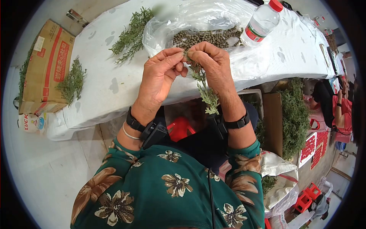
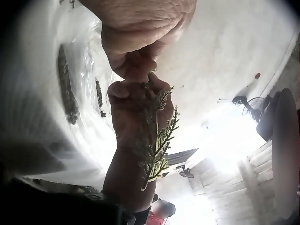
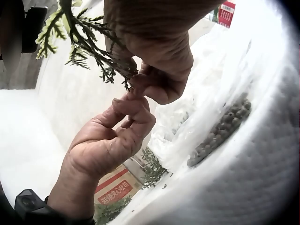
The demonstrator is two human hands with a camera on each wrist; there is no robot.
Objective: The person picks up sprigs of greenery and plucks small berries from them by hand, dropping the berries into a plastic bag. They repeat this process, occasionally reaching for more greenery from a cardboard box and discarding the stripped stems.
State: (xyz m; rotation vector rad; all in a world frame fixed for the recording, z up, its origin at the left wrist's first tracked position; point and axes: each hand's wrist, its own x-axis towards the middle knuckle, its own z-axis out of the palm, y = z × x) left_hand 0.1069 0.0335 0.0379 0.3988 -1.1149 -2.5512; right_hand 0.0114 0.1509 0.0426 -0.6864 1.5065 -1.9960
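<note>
The right hand [image 1: 214, 68] pinches a green leafy sprig [image 1: 207, 95] near its upper end, and the sprig hangs down beside the palm. Thumb and forefinger of the left hand [image 1: 159, 76] are pinched together at the same end, meeting the right fingertips; what lies between them is too small to tell. The right wrist view shows the sprig [image 3: 93, 42] reaching out from the right hand [image 3: 154, 51], with the left hand [image 3: 105, 140] below. In the left wrist view the sprig [image 2: 159, 145] lies in front of the right hand [image 2: 133, 117].
Beyond the hands, a clear plastic bag [image 1: 160, 30] holds small brown round pieces [image 1: 206, 37]. A bottle [image 1: 261, 23] with a red cap stands at its right. Green sprigs [image 1: 135, 32] lie left of the bag, near a cardboard box [image 1: 47, 65]. More greenery [image 1: 293, 114] fills a box at right.
</note>
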